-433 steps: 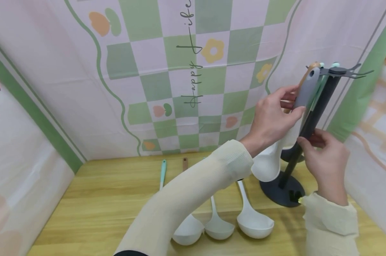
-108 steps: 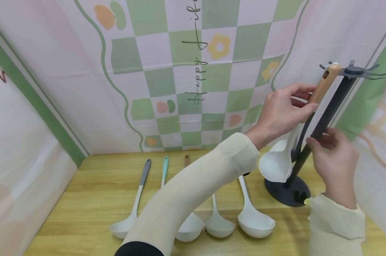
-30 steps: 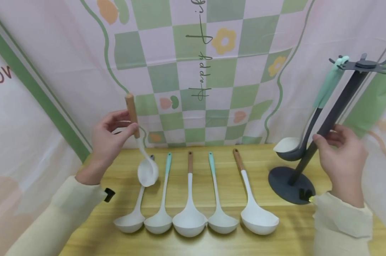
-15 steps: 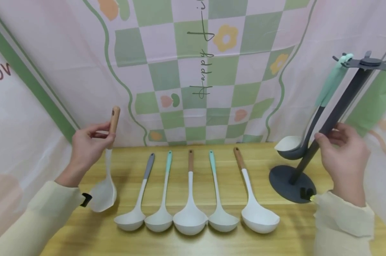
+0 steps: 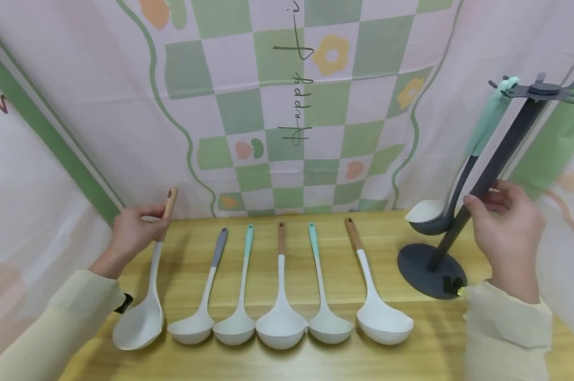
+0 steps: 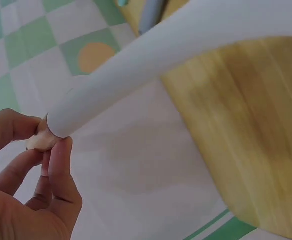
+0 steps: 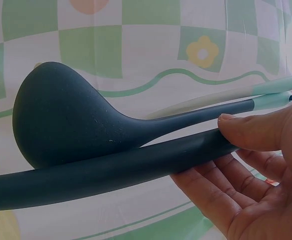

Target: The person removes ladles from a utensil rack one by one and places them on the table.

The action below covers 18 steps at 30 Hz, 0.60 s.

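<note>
At the left end of the table, my left hand [image 5: 135,230] pinches the wooden handle of a white ladle [image 5: 139,325]. Its bowl is low over the boards, left of the row, and the handle tilts up. The left wrist view shows thumb and fingers at the joint of handle and white shaft [image 6: 111,90]. On the right, my right hand [image 5: 510,238] grips the black pole of a utensil stand [image 5: 510,140], thumb in front. From the stand's hooks hang a black ladle [image 7: 76,115] with a mint handle and a pale ladle [image 5: 425,210], also mint-handled.
Several white ladles lie side by side on the wooden table [image 5: 334,365], bowls toward me. They include a grey-handled ladle [image 5: 193,325], a brown-handled ladle [image 5: 281,325] in the middle and another brown-handled ladle [image 5: 384,323] nearest the stand's base [image 5: 415,270]. A checkered cloth [image 5: 239,111] hangs behind.
The grey-handled ladle went from the stand to the row's left end. My left hand then took the wooden-handled ladle off, carried it left and lowered it. My right hand stayed on the pole.
</note>
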Tool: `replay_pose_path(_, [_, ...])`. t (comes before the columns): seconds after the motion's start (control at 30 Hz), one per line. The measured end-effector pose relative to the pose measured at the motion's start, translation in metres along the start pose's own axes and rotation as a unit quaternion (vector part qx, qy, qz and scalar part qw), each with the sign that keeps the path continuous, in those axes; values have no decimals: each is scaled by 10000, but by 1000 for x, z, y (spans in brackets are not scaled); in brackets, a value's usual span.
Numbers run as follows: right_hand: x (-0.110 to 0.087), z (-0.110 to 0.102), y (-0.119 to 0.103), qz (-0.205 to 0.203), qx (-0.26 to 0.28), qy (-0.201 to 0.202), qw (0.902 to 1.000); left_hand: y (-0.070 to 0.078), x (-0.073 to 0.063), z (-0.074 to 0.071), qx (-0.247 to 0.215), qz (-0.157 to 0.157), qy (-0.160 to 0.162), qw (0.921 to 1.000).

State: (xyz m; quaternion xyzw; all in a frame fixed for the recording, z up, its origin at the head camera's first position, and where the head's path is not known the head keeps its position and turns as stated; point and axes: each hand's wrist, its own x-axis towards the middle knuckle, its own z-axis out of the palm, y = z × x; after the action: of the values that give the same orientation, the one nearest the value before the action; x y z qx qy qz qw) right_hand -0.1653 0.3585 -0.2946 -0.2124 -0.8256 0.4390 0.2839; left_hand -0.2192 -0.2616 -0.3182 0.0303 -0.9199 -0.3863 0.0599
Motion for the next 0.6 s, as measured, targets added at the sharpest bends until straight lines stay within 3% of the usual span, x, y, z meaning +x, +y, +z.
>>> replay_pose_path(0.27, [1, 1, 1, -2, 27, 65, 10000, -12, 13, 12, 174, -136, -199, 9996])
replay_pose_path(0.6, [0, 1, -2, 14, 41, 41, 10000, -31, 31, 37, 120, -282, -995, 9946])
